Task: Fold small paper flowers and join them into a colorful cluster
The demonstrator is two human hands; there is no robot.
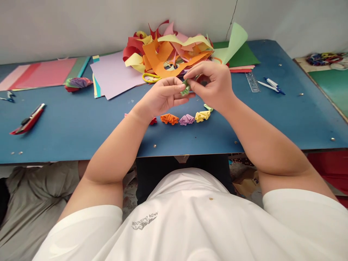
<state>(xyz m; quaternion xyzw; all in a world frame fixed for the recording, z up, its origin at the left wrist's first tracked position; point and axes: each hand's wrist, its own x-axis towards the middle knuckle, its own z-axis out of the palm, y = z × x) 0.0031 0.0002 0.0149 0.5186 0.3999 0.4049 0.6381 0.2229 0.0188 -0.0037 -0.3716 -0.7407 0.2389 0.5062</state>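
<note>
Green paper [185, 89] under two-handed hold

A purple sheet [116, 75] lay upper left of centre. Near upper centre, the left hand [160, 95] pinched the small green paper between thumb and fingers. Folded paper pieces [187, 119] lay below, at centre. The right hand [214, 81], immediately right, pinched the paper's upper end. Light, even fingertip pressure appeared advisable, preserving crisp folds.

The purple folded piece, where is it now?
Central in the head view, the purple folded piece lies between the orange piece, left, and the yellow piece, right.
</note>
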